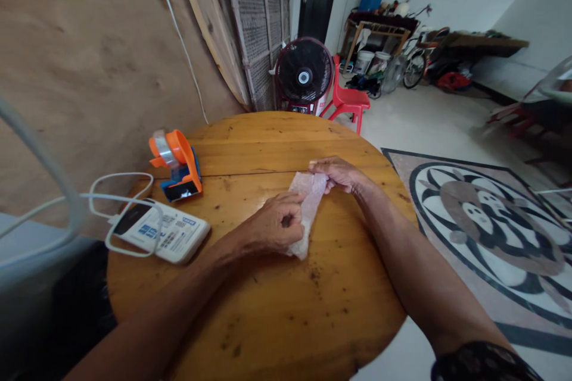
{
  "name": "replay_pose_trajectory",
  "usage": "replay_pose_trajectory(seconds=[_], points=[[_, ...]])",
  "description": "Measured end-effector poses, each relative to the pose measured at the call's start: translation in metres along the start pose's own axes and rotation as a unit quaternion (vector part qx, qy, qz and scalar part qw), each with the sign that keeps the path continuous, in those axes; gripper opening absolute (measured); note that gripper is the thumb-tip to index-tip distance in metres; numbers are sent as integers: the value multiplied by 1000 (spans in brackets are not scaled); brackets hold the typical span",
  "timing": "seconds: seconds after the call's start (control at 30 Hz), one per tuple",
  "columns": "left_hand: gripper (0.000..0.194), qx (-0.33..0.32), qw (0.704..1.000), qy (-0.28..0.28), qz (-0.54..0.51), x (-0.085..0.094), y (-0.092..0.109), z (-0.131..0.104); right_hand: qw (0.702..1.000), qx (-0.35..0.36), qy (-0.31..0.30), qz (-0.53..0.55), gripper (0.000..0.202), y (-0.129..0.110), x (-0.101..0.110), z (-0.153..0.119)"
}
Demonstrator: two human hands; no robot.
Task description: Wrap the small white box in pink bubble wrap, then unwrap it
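A whitish-pink, translucent piece of bubble wrap, folded into a narrow strip, lies over the middle of the round wooden table. My left hand is closed on its near left side, thumb and fingers curled together against it. At the far right end, my right hand pinches the wrap's upper corner, its fingers partly hidden behind the wrist and the wrap. Whether anything lies inside the folds, I cannot tell.
Left on the table are an orange and blue tape dispenser and a white power bank with a looping white cable. Beyond the table's far edge stand a fan and a red plastic chair.
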State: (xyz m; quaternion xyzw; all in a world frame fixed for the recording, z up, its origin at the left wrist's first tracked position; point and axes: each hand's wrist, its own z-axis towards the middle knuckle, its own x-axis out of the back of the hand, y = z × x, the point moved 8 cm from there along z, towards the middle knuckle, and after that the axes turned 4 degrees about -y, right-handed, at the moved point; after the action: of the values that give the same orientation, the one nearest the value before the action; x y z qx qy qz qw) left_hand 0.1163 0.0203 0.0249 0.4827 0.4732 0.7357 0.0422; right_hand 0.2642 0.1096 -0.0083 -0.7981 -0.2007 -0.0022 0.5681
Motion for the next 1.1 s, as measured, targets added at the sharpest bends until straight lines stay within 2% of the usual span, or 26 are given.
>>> replay_pose_trajectory(seconds=[0.17,0.3,0.43,0.5,0.63,0.77,0.9,1.0,1.1], points=[[17,24,999,-22,-15,-2,-4,1,995,22,-14,96,17,6,2,6],[16,36,999,-25,-25,-3,-6,1,998,30,-8,52,23,7,5,7],[18,34,999,-23,-25,-2,-6,2,998,29,46,11,30,7,20,5],[19,26,999,-21,-24,-2,-5,2,997,54,63,3,31,-2,27,-2],[18,22,999,-17,-31,-2,-6,1,986,148,75,-19,28,-30,34,-26],[16,25,999,-19,-31,-3,-8,1,975,210,43,-56,27,-50,32,-50],[19,-2,1000,-8,-23,-1,-4,2,971,213,-11,-106,25,-55,26,-63],[23,-23,1000,-11,-15,-2,-1,3,973,186,-8,-136,40,-51,25,-63],[22,-13,1000,-19,-8,-2,-1,3,976,154,-25,-149,54,-43,19,-55]])
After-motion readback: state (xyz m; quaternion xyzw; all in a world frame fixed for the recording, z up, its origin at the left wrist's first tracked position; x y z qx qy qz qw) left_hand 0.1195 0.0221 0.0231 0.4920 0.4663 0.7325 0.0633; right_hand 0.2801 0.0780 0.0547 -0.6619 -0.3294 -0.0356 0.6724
